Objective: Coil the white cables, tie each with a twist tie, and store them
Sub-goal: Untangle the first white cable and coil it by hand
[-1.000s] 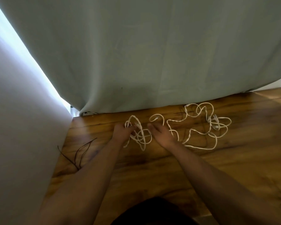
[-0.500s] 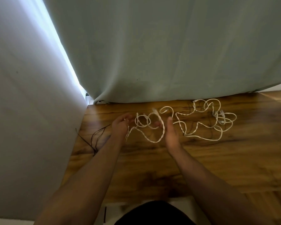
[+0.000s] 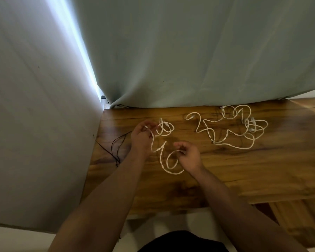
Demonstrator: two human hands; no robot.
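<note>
As left hand, right hand pinch white cable, loop curves between

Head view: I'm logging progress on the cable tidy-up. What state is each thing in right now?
near white cable, uncoiled, in loose bends between the hands
far white cable, untouched, loosely tangled on the table
left hand, grips the near white cable
right hand, pinches a loop of the near white cable
dark twist ties, lying unused by the table's left edge

Glossy wood table; braided cables; matt cloth curtain.
</note>
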